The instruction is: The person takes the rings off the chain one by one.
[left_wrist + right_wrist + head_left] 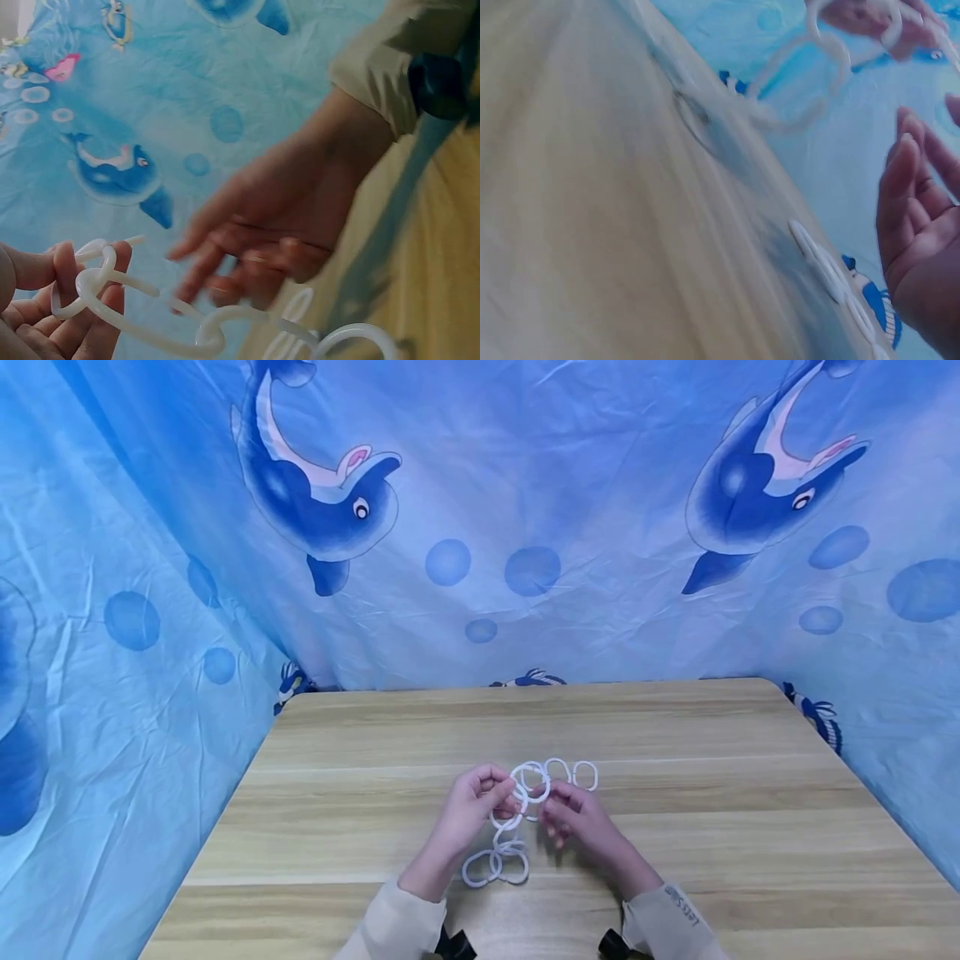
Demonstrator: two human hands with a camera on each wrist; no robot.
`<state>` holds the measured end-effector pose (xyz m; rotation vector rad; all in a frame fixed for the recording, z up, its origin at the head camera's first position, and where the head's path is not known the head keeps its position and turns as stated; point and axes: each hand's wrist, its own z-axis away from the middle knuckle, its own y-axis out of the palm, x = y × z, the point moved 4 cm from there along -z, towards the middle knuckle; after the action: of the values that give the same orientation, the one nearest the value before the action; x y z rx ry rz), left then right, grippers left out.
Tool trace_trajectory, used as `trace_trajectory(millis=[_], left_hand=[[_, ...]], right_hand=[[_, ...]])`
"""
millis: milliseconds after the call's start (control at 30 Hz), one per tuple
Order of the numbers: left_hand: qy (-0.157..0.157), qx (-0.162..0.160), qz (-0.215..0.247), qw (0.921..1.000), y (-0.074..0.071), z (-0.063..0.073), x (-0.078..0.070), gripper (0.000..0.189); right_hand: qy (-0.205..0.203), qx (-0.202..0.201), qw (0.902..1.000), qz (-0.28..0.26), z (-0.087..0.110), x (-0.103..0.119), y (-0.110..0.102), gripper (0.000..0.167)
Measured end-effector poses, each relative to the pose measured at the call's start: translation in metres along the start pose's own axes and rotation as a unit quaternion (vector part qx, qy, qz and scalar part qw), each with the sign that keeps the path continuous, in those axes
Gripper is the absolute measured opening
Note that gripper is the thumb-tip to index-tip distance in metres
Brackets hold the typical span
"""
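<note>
The left hand (pixel 472 802) has its grip pinching a chain of white links (pixel 142 335) above the desk (pixel 337 827); lower links lie toward the near edge. The right hand (pixel 583 818), grip loosely spread, is just beside.

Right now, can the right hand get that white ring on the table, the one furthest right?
Probably yes: the right hand looks empty, and the white ring lies on the table just past its knuckles, with nothing visible blocking the way.

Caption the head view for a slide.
Left hand holding linked white rings over a wooden table, right hand close by.
</note>
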<state>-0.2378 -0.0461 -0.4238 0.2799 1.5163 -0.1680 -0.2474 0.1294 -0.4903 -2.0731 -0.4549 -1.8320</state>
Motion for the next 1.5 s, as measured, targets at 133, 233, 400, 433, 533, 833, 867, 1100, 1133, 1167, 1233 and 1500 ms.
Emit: trace_trajectory(millis=[133,233,400,433,533,833,867,1100,1133,1167,1233,1500], left_hand=[[-0.003,-0.004,-0.003,1.0,0.002,0.001,0.01,0.02],[-0.01,-0.011,0.0,0.9999,0.003,0.003,0.018,0.02],[-0.023,-0.022,0.018,0.9993,0.002,0.005,0.032,0.019],[-0.023,-0.025,0.02,0.9992,0.001,0.005,0.035,0.019],[-0.021,-0.035,0.027,0.9988,0.002,0.006,0.042,0.019],[-0.015,-0.046,0.04,0.998,0.005,0.009,0.066,0.02],[-0.017,-0.04,0.043,0.9981,0.005,0.009,0.069,0.02],[-0.047,0.003,0.101,0.9937,0.002,0.01,0.085,0.014],[-0.051,0.005,0.107,0.9929,0.002,0.01,0.086,0.014],[-0.053,0.007,0.111,0.9923,0.001,0.01,0.087,0.016],[-0.05,0.011,0.114,0.9921,0.001,0.009,0.088,0.023],[-0.052,0.039,0.102,0.9927,0.004,0.008,0.089,0.046]], right_hand=[[-0.045,-0.017,0.9984,-0.028,0.003,0.0,0.007,0.025],[-0.057,-0.029,0.9963,-0.057,0.007,-0.001,0.01,0.022],[-0.074,-0.016,0.9939,-0.08,0.012,-0.001,0.014,0.024],[-0.077,-0.014,0.9936,-0.081,0.012,-0.001,0.014,0.024],[-0.086,-0.005,0.992,-0.092,0.013,-0.002,0.015,0.017],[-0.008,-0.06,0.9936,-0.095,0.016,-0.014,0.015,0.008],[0.008,-0.074,0.9929,-0.092,0.016,-0.016,0.014,0.008],[0.065,-0.139,0.9834,-0.097,0.015,-0.022,0.012,0.015],[0.067,-0.144,0.9824,-0.098,0.015,-0.022,0.012,0.017],[0.068,-0.151,0.9813,-0.099,0.015,-0.022,0.012,0.018],[0.068,-0.166,0.9787,-0.101,0.014,-0.022,0.011,0.022],[0.065,-0.241,0.9609,-0.12,0.015,-0.022,0.007,0.028]])
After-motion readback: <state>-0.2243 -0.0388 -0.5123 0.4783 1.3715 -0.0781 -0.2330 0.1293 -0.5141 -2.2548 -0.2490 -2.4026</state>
